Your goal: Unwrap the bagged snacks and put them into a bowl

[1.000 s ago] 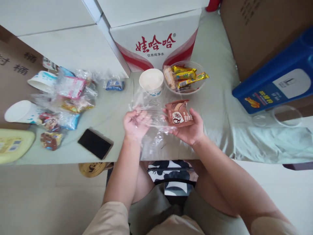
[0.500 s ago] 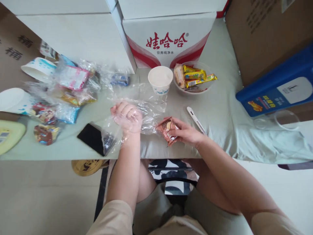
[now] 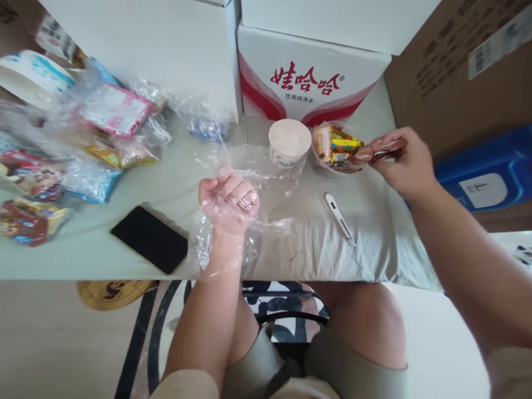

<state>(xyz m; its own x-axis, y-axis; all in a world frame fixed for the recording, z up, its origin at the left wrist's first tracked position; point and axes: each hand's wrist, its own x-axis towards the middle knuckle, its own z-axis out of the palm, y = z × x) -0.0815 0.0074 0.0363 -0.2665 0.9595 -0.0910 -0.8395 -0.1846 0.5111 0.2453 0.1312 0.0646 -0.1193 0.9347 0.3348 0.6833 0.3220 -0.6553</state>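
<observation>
My left hand [image 3: 228,204] is curled into a loose fist inside a clear plastic bag [image 3: 249,183] that hangs around my wrist and trails over the table's front edge. My right hand [image 3: 402,162] reaches to the right rim of a clear bowl [image 3: 332,165] of wrapped snacks and pinches a brown snack packet [image 3: 380,151] over it. A paper cup [image 3: 290,143] stands just left of the bowl.
A white pen-like stick [image 3: 339,218] lies on the grey cloth [image 3: 324,238]. A black phone [image 3: 150,238] lies near the front edge. Bagged snacks [image 3: 95,144] pile up at left. A red-and-white carton [image 3: 307,83], a brown box [image 3: 457,72] and a blue box [image 3: 486,172] stand behind.
My right hand carried the brown packet from the table's front up and right to the snack bowl. My left hand went into the clear bag and closed. The view shifted left.
</observation>
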